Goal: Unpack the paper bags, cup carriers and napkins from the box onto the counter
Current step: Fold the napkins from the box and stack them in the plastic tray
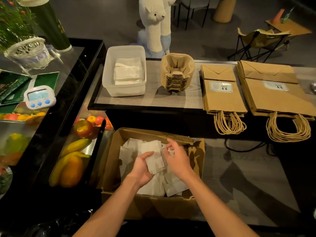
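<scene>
An open cardboard box (150, 205) sits low in front of me with loose white napkins (172, 185) inside. My left hand (142, 165) grips a small stack of napkins (156, 162) above the box. My right hand (177, 157) touches the stack's right edge with its fingers curled. On the counter stand a clear plastic tub (109, 79) holding white napkins (128, 71), a stack of brown cup carriers (177, 74), and two flat piles of brown paper bags (222, 98) (275, 98) whose handles hang over the front edge.
A black display case (71, 103) with fruit stands to the left, with a white timer (39, 96) and a plant basket (27, 50) on top. A white alpaca figure (153, 26) stands behind the counter. A folding chair (259, 41) is at the far right.
</scene>
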